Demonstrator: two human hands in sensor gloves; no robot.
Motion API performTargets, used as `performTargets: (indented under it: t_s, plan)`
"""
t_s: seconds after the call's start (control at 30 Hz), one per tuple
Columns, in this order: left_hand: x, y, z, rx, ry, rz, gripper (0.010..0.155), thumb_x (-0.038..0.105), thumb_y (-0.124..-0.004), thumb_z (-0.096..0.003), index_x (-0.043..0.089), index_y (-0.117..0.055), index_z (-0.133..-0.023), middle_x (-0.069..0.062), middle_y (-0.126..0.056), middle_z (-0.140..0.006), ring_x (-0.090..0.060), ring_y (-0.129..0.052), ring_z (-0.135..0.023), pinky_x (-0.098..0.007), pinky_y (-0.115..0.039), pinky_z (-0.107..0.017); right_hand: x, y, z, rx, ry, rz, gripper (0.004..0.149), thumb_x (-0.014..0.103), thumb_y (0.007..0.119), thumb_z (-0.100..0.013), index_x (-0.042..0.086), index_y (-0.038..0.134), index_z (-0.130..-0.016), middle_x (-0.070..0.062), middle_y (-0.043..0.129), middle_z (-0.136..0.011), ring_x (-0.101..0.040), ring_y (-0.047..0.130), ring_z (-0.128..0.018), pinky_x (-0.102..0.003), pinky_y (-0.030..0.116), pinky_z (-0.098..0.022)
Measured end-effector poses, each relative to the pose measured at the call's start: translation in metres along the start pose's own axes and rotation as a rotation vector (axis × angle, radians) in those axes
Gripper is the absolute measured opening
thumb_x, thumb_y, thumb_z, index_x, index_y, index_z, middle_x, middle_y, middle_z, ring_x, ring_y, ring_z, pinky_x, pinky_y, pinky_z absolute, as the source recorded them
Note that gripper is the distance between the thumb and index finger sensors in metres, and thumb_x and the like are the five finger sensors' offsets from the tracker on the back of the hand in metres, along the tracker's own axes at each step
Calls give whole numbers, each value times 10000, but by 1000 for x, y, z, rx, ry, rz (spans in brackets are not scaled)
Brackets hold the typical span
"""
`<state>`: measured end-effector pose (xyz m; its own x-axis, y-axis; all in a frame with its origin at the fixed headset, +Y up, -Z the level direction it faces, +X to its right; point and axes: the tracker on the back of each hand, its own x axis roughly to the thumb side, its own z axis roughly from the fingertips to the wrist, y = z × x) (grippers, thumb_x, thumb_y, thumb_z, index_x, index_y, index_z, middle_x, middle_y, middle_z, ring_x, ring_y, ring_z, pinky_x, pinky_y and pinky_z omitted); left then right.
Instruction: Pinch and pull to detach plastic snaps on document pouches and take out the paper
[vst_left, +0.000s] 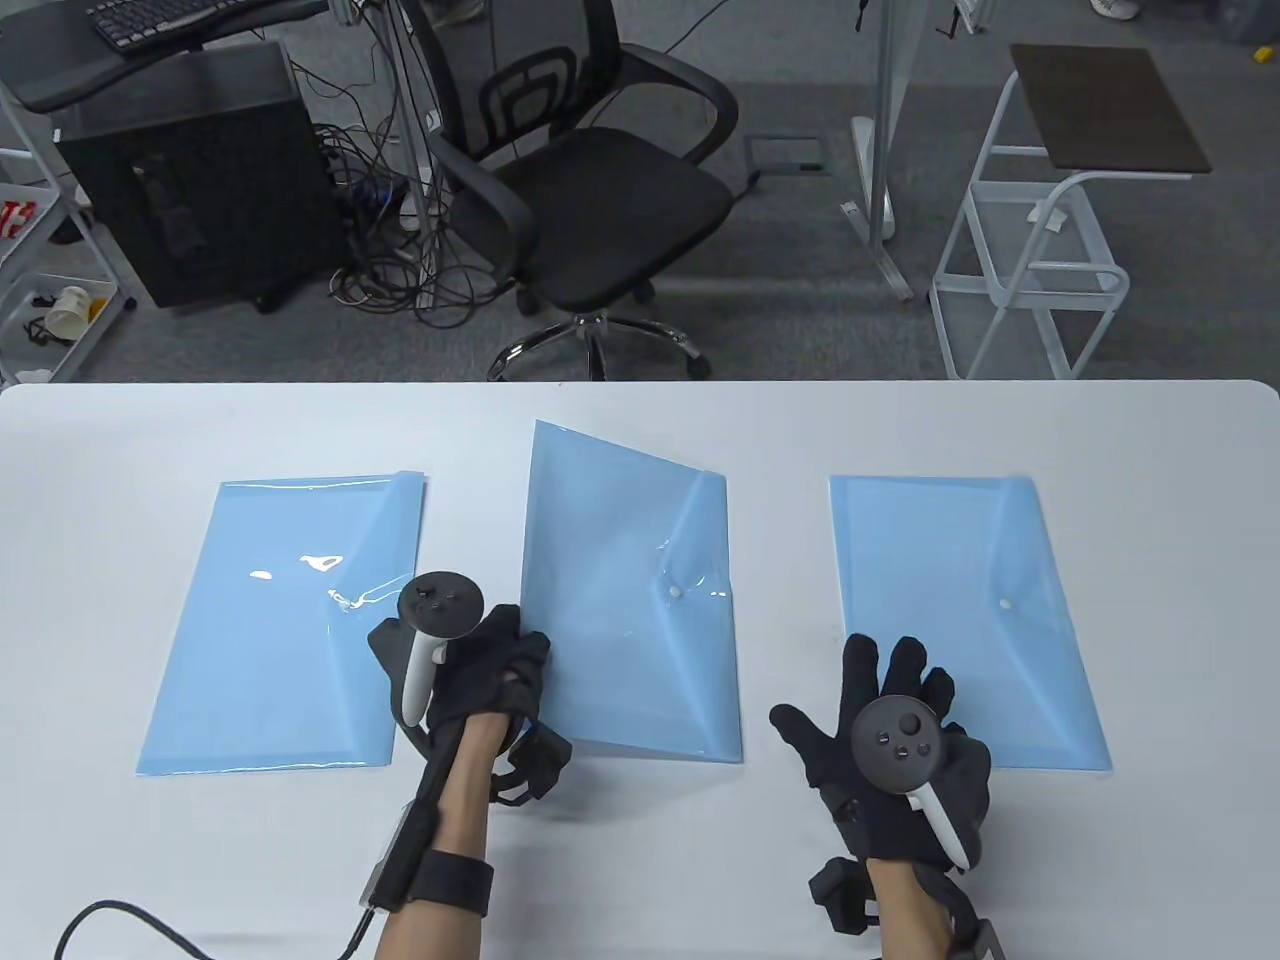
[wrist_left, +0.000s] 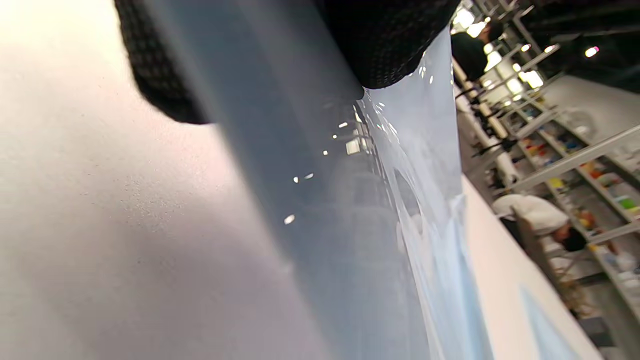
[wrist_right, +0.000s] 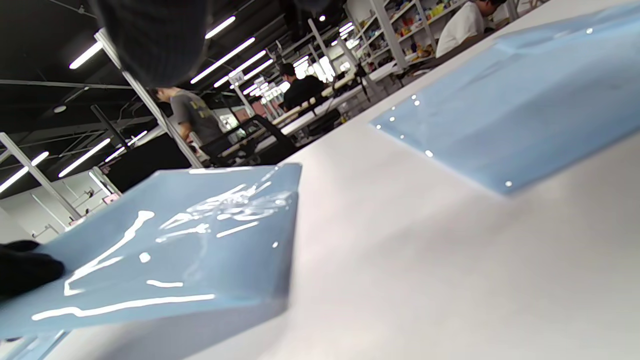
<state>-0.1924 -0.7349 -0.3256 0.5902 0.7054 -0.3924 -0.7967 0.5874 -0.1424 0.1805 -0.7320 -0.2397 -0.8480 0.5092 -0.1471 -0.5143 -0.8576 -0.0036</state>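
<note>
Three light blue document pouches lie on the white table (vst_left: 640, 860). The left pouch (vst_left: 290, 620) and the right pouch (vst_left: 960, 610) lie flat. The right pouch's white snap (vst_left: 1005, 604) looks closed. My left hand (vst_left: 505, 665) grips the left edge of the middle pouch (vst_left: 630, 600) and holds that side raised off the table; its snap (vst_left: 676, 591) faces up. In the left wrist view the pouch (wrist_left: 350, 225) runs between my gloved fingers (wrist_left: 390, 40). My right hand (vst_left: 890, 690) is spread open, its fingertips over the right pouch's near left corner; contact is unclear.
A black office chair (vst_left: 600, 200), a computer tower (vst_left: 190, 170) with tangled cables, and a white cart (vst_left: 1050, 270) stand beyond the table's far edge. A black cable (vst_left: 120, 915) trails from my left wrist. People sit at distant desks in the wrist views.
</note>
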Motion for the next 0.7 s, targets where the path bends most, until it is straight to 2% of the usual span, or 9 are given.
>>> performTargets:
  t_s: [0.23, 0.47, 0.7]
  plan:
    - [-12, 10, 30, -30, -71, 75, 418, 279, -765, -565, 148, -701, -957, -70, -961, -747, -163, -1089, -386, -283, -950, -271, -1, 0, 1, -8, -1, -3, 976, 699, 698, -478, 188, 259, -1183, -302, 120, -1235, -673, 177, -1025, -857, 280, -636]
    - [-24, 13, 57, -82, -87, 94, 430, 262, -728, -573, 132, -666, -978, -77, -942, -769, -164, -1087, -407, -283, -951, -287, -1, 1, 2, -9, 1, 6, 973, 698, 698, -479, 187, 261, -1183, -303, 125, -1235, -671, 179, -1027, -854, 285, -638]
    - [-45, 8, 78, -140, -96, 155, 439, 254, -707, -580, 123, -639, -993, -79, -924, -795, -179, -1086, -440, -295, -953, -311, 0, 4, 1, 0, -1, 22, 973, 696, 699, -478, 185, 261, -1182, -304, 125, -1235, -670, 180, -1028, -853, 286, -641]
